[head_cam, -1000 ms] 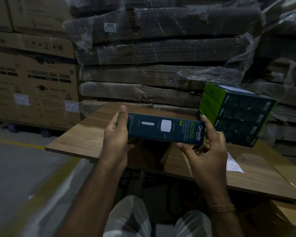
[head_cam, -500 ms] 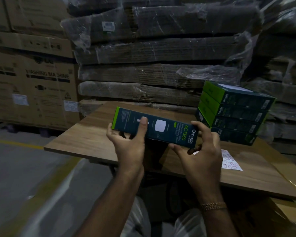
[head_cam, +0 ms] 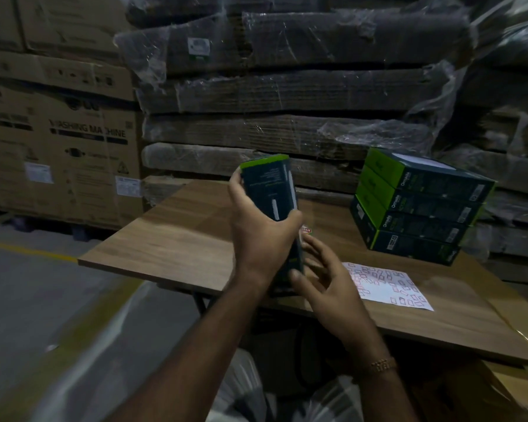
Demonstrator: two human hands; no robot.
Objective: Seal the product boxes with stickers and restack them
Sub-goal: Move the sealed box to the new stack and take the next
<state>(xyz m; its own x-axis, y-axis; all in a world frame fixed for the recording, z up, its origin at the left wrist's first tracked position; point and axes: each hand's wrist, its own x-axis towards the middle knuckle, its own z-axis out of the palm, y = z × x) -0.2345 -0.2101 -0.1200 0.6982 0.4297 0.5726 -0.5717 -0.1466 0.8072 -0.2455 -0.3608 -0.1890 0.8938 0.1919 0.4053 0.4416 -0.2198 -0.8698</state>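
Note:
A dark teal product box (head_cam: 270, 187) with a green end stands nearly on end above the wooden table (head_cam: 177, 239). My left hand (head_cam: 258, 236) grips it round the middle, fingers wrapped across its face. My right hand (head_cam: 326, 281) is at the box's lower end, thumb against the bottom corner and fingers spread loosely behind it. A small red sticker (head_cam: 306, 230) shows just past the box by my fingers; what it is stuck to I cannot tell. A white sticker sheet (head_cam: 387, 284) lies flat on the table to the right.
Several matching boxes are stacked (head_cam: 418, 208) at the table's back right. Plastic-wrapped cardboard bundles (head_cam: 287, 95) rise behind the table. A washing machine carton (head_cam: 58, 147) stands at the left. Concrete floor with a yellow line (head_cam: 28, 254) lies left of the table.
The box has turned from lying level between both hands to standing almost upright. My left hand shifted from its end to its middle, and my right hand dropped to the lower end.

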